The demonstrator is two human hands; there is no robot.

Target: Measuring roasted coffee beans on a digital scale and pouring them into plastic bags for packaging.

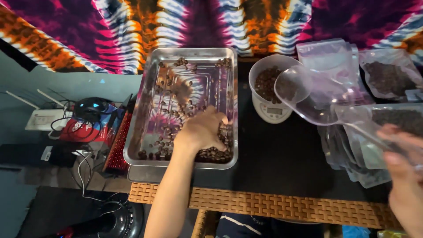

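My left hand [202, 131] reaches into a shiny metal tray [140, 128], its fingers curled over a heap of brown coffee beans [216, 153] in the tray's near right corner. More beans lie scattered across the tray. My right hand [403, 174], blurred at the right edge, grips the handle of a clear plastic scoop [304, 99]. The scoop's bowl hovers beside a white bowl of beans [265, 81] that stands on a small white scale [271, 112].
Clear zip bags [328, 55], some filled with beans [390, 77], lie stacked at the right on the dark tabletop. A woven edge [273, 205] borders the table's front. Cables, a router [44, 118] and a fan [119, 220] sit lower left. A tie-dye cloth hangs behind.
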